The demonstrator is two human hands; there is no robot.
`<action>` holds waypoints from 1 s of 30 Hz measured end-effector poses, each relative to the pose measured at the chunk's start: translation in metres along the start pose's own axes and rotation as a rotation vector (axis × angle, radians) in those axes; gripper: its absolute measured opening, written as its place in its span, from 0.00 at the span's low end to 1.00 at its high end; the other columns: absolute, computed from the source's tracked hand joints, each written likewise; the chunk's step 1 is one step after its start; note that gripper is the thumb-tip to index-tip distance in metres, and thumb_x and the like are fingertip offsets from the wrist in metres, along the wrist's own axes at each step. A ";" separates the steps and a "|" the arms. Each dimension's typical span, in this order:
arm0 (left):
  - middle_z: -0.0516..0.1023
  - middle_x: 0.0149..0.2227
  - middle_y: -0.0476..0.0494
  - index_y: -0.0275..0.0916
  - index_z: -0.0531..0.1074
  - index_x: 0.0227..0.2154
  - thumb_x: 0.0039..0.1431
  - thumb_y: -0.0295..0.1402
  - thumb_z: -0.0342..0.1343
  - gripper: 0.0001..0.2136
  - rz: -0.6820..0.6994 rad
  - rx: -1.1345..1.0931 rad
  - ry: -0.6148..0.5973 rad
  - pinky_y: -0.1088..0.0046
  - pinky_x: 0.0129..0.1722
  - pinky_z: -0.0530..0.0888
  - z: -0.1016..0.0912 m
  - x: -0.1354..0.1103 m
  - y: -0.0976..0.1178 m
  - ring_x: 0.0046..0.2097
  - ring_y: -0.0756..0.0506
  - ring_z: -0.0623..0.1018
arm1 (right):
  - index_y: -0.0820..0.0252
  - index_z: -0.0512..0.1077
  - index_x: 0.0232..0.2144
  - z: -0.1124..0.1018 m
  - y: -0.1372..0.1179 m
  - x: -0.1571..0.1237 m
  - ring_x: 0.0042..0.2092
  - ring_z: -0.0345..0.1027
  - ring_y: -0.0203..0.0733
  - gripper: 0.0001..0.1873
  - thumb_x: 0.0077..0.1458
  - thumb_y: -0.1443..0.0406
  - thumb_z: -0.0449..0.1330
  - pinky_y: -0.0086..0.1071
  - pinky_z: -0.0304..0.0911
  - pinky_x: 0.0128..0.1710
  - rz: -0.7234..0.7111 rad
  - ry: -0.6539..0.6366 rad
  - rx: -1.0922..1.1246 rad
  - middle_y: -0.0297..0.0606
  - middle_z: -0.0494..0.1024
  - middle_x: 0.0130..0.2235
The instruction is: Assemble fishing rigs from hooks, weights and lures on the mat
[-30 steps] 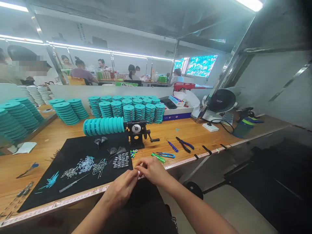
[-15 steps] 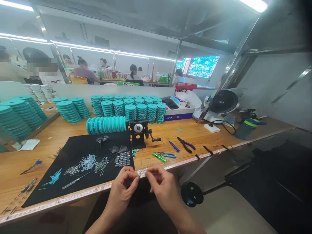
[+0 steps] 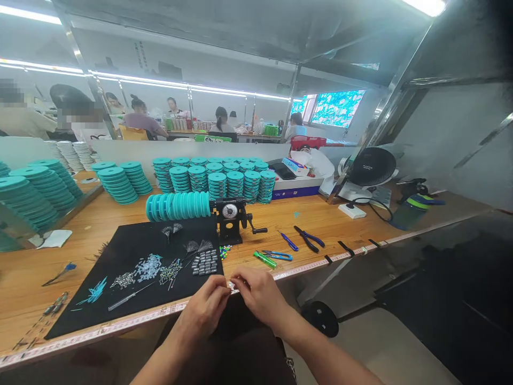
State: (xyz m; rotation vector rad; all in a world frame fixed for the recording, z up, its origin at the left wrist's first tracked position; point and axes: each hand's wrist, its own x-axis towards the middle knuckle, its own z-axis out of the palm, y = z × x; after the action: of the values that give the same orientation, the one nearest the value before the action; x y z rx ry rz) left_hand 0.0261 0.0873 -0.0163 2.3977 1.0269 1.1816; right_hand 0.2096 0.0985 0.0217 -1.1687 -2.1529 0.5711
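Observation:
My left hand (image 3: 208,307) and my right hand (image 3: 256,293) meet at the front edge of the wooden bench (image 3: 328,216), fingertips pinched together on something tiny that I cannot make out. They sit just in front of a black mat (image 3: 132,243) strewn with small metal parts, grey weights (image 3: 204,262), coloured beads (image 3: 224,249) and teal bits. Behind the mat stands a black hand-crank winder (image 3: 232,216) with a row of teal spools (image 3: 178,206) on its shaft.
Stacks of teal spools (image 3: 216,179) fill the back and left of the bench. Pliers (image 3: 308,238), blue snips (image 3: 289,241), scissors and a green tool (image 3: 264,259) lie right of the winder. A black fan (image 3: 371,167) and a bottle (image 3: 409,211) stand at right. Other people work in the background.
My hands drew slightly apart half a second ago, then came back together. The view has shifted a little to the left.

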 end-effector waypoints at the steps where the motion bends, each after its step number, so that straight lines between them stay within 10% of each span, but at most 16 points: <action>1: 0.74 0.38 0.43 0.40 0.72 0.39 0.63 0.22 0.47 0.10 0.034 0.003 -0.025 0.67 0.43 0.77 -0.001 0.001 -0.004 0.41 0.44 0.77 | 0.59 0.74 0.35 -0.001 0.005 0.010 0.32 0.72 0.39 0.09 0.64 0.69 0.54 0.29 0.63 0.34 0.007 -0.037 0.015 0.35 0.78 0.30; 8: 0.75 0.39 0.44 0.42 0.73 0.38 0.63 0.23 0.47 0.11 0.038 -0.019 -0.039 0.67 0.43 0.78 0.001 0.008 -0.004 0.40 0.44 0.78 | 0.57 0.76 0.23 -0.007 0.021 0.052 0.23 0.69 0.34 0.06 0.49 0.69 0.68 0.23 0.56 0.21 -0.019 -0.216 0.047 0.25 0.74 0.19; 13: 0.69 0.37 0.44 0.40 0.71 0.32 0.63 0.27 0.51 0.06 -0.224 -0.126 0.069 0.74 0.32 0.76 0.006 0.003 0.012 0.35 0.48 0.75 | 0.60 0.74 0.34 -0.009 -0.007 0.014 0.37 0.71 0.43 0.08 0.63 0.65 0.55 0.33 0.61 0.38 0.074 0.169 -0.053 0.40 0.78 0.34; 16: 0.68 0.37 0.45 0.40 0.72 0.29 0.63 0.32 0.54 0.06 -0.385 -0.277 0.143 0.71 0.38 0.74 0.006 -0.002 0.016 0.38 0.46 0.74 | 0.59 0.72 0.28 -0.005 -0.022 -0.018 0.29 0.68 0.40 0.13 0.63 0.62 0.55 0.32 0.60 0.31 0.121 0.384 -0.031 0.37 0.75 0.27; 21: 0.69 0.36 0.47 0.40 0.73 0.29 0.62 0.35 0.55 0.07 -0.453 -0.404 0.196 0.70 0.40 0.72 0.006 -0.007 0.016 0.38 0.46 0.74 | 0.57 0.73 0.37 0.023 -0.021 -0.041 0.22 0.69 0.35 0.06 0.60 0.61 0.60 0.28 0.61 0.21 0.343 0.097 0.392 0.33 0.78 0.32; 30: 0.70 0.37 0.44 0.39 0.72 0.35 0.64 0.27 0.51 0.06 -0.155 -0.058 0.121 0.71 0.38 0.76 0.003 -0.009 0.007 0.39 0.46 0.75 | 0.59 0.72 0.35 0.021 -0.013 -0.029 0.43 0.68 0.46 0.12 0.64 0.70 0.49 0.38 0.63 0.43 -0.091 0.172 -0.054 0.45 0.75 0.41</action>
State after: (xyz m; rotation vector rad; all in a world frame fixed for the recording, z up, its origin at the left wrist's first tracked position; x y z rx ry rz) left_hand 0.0283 0.0762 -0.0193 2.1818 1.1745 1.2948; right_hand 0.1997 0.0657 0.0055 -1.1000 -2.0731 0.3615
